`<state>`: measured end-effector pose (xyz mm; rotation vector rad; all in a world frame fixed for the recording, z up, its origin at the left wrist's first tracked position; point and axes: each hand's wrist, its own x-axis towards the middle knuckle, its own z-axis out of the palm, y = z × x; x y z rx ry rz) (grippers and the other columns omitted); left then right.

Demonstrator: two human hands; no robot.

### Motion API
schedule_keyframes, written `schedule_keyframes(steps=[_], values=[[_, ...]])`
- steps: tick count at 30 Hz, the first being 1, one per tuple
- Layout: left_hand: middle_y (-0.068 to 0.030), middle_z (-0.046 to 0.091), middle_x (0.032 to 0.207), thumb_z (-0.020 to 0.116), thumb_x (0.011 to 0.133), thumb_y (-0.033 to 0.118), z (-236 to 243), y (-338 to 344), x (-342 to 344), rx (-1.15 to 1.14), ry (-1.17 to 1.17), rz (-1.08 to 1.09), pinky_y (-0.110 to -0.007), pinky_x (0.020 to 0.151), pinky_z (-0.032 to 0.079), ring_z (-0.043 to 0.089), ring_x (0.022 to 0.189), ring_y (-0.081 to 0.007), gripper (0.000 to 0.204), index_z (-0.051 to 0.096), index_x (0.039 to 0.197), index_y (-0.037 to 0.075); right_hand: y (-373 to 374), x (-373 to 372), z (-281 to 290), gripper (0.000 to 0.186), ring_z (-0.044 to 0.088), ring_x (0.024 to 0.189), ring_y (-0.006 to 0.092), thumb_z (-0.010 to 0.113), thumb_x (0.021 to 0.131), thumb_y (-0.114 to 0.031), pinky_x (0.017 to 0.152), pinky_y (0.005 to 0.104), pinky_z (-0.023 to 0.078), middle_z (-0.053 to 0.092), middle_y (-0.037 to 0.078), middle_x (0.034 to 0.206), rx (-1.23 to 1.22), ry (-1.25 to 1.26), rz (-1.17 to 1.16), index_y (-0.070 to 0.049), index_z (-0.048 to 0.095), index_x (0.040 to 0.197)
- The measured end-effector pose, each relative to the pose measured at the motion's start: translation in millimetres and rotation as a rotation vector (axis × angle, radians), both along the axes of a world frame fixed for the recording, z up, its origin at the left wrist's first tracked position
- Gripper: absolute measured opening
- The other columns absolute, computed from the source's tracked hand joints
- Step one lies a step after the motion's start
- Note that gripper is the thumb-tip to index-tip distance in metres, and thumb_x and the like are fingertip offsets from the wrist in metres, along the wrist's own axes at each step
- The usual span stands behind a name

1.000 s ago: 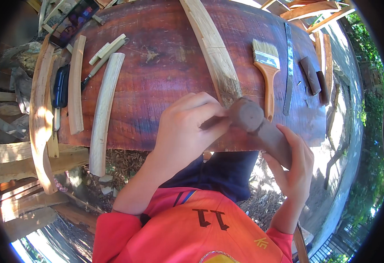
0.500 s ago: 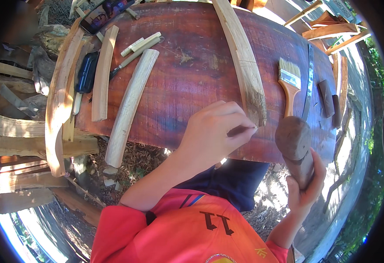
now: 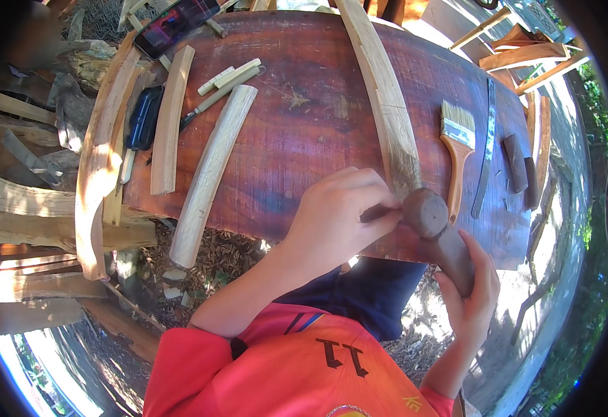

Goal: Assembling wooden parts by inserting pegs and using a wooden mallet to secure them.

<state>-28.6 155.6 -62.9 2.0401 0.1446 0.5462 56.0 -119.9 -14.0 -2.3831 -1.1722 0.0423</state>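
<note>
While a big reddish-brown tabletop (image 3: 304, 146) took up most of the view, a long curved plank (image 3: 95, 181) ran down its left side, bending past the near edge. A long wooden strip (image 3: 381, 87) came in from the far side, and its rough, darker near end finished up right by the hands. Next size down was a pale rounded stick (image 3: 213, 176) lying at a slant, its near end poking out past the table edge, with a flatter stick (image 3: 172, 121) just left of it. Then there was the chunky dark mallet (image 3: 427, 214), its round head turned up toward the camera, close to the strip's near end; from that angle I honestly couldn't tell if they were touching. The right hand (image 3: 474, 285) had a proper grip on its handle. The left hand (image 3: 342, 212) had thumb and fingers pinched together just beside the mallet head, but I couldn't make out whether anything small was in there. Over to the right lay a wide paintbrush (image 3: 458, 158), bristles pointing away from the person, and a thin metal strip (image 3: 486, 156) ran alongside it. Further right sat a couple of short dark pieces (image 3: 515, 163), and the tiniest stuff was a few little slivers (image 3: 506, 204) scattered near those.
</note>
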Motion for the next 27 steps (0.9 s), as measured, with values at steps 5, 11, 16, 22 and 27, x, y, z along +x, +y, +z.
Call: schedule_keyframes(steps=[5, 11, 16, 22, 27], values=[[-0.0054, 0.074, 0.094, 0.086, 0.085, 0.007, 0.8, -0.7, -0.4, -0.02, 0.012, -0.028, -0.037, 0.077, 0.056, 0.071, 0.088, -0.0252, 0.013, 0.079, 0.096, 0.005, 4.7, -8.3, -5.9, 0.076, 0.072, 0.113, 0.036, 0.09, 0.081, -0.025, 0.1, 0.0432, 0.053, 0.074, 0.02, 0.129, 0.309, 0.018, -0.091, 0.004, 0.06, 0.144], [-0.0054, 0.073, 0.093, 0.086, 0.086, 0.008, 0.4, -0.3, -0.3, 0.0, -0.001, -0.016, -0.036, 0.078, 0.056, 0.07, 0.088, -0.025, 0.012, 0.08, 0.097, 0.006, -0.3, -0.1, 2.9, 0.077, 0.072, 0.116, 0.0362, 0.089, 0.083, -0.026, 0.103, 0.0427, 0.053, 0.073, 0.021, 0.133, -0.116, 0.159, -0.087, 0.005, 0.059, 0.146], [-0.0054, 0.073, 0.093, 0.086, 0.087, 0.01, 0.7, -0.9, 0.1, -0.001, 0.0, -0.023, -0.036, 0.078, 0.056, 0.07, 0.087, -0.0248, 0.011, 0.08, 0.096, 0.006, -12.9, -4.8, -7.7, 0.085, 0.07, 0.119, 0.033, 0.085, 0.088, -0.05, 0.104, 0.0431, 0.051, 0.071, 0.02, 0.136, 0.363, 0.014, -0.196, 0.006, 0.058, 0.146], [-0.0057, 0.072, 0.094, 0.086, 0.086, 0.01, 2.4, -1.5, -0.9, -0.04, 0.001, -0.021, -0.037, 0.08, 0.055, 0.07, 0.089, -0.0258, 0.013, 0.08, 0.097, 0.006, -5.8, -2.0, -19.3, 0.079, 0.071, 0.106, 0.0347, 0.09, 0.082, -0.037, 0.094, 0.0434, 0.053, 0.074, 0.02, 0.128, 0.28, 0.01, -0.091, 0.004, 0.061, 0.143], [-0.0059, 0.071, 0.094, 0.086, 0.083, 0.007, 1.1, -1.3, -1.9, -0.001, 0.018, 0.005, -0.038, 0.079, 0.054, 0.07, 0.089, -0.0268, 0.016, 0.077, 0.095, 0.005, 6.6, 2.2, -14.6, 0.075, 0.069, 0.09, 0.0333, 0.094, 0.074, -0.027, 0.082, 0.0426, 0.052, 0.076, 0.017, 0.118, 0.096, -0.042, 0.057, 0.002, 0.064, 0.137]])
